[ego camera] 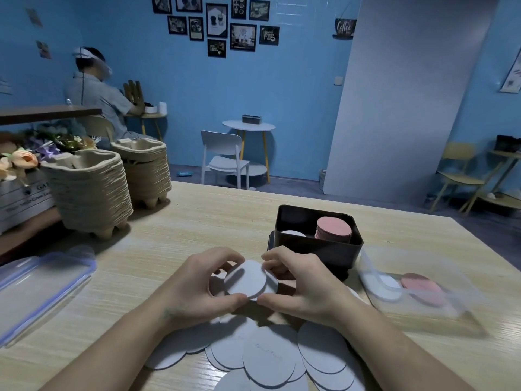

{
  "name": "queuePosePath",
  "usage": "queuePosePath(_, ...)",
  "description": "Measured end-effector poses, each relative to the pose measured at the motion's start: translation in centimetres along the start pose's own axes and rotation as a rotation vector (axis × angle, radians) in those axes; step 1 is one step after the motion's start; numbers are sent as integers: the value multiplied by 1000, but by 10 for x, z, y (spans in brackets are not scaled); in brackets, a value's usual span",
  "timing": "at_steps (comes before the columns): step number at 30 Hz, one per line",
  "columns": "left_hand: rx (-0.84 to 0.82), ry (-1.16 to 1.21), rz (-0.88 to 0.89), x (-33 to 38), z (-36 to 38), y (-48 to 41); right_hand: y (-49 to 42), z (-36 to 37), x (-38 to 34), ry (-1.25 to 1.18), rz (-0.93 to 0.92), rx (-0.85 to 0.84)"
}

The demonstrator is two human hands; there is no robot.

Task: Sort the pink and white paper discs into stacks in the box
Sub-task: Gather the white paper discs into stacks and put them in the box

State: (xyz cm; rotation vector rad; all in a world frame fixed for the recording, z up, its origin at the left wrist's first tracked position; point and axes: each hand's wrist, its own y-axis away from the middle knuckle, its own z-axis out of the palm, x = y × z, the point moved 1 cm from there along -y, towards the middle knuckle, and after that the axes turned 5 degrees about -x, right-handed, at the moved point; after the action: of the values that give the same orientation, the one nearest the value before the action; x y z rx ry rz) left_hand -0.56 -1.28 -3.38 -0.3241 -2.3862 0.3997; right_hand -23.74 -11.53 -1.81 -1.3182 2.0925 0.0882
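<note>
Squaring a thin white stack (245, 279) just in front of the box (318, 249), I have left hand (194, 283) and right hand (304, 280) curled round its rim. Risk, I judge: a loose pinch fans the discs, or they drop onto the box's right-side pink pile (334, 227), not its left-side white pile (293, 233).

We see a worktop (197, 221) of pale, matt wood grain. The white discs (245, 279) and pink discs (334, 225) look like smooth, matt paper. The dark box (318, 251) has a faint sheen. The stacked trays (93, 193) are rough moulded pulp, and the tub (451, 306) is clear, glossy plastic.
</note>
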Motion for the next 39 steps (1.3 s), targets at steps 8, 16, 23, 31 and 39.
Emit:
queuePosePath(8,17,-22,73,7,2,-1,0,4,-1,-42,-64,40)
queuePosePath(16,59,-42,165,10,5,-4,-3,8,3,-13,-112,-3)
queuePosePath(23,55,32,95,2,2,-1,-2,5,5,-30,-139,67)
queuePosePath(31,61,3,134,3,2,-2,-2,7,9,-14,-103,33)
queuePosePath(39,14,-46,140,4,2,-2,-7,11,6,-8,-129,16)
